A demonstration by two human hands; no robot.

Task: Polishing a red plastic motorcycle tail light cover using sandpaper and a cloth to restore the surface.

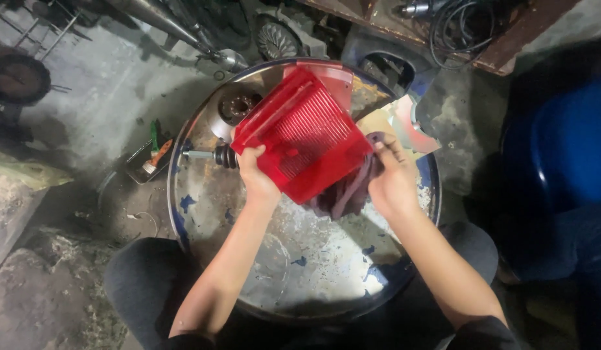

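My left hand (255, 172) grips the near left edge of a red ribbed plastic lens cover (304, 133), which is tilted above a round metal drum top (287, 272). My right hand (391, 178) clutches a dark purplish rag (346, 194) pressed against the cover's right underside. Both forearms reach out from my knees over the drum.
A metal shaft with a coil spring (213, 155) and a round hub part (239, 107) lie on the drum's far left. A small tray with tools (151, 155) sits on the concrete floor to the left. A blue plastic chair (566, 149) stands at the right; a cable coil (459, 29) rests on a bench.
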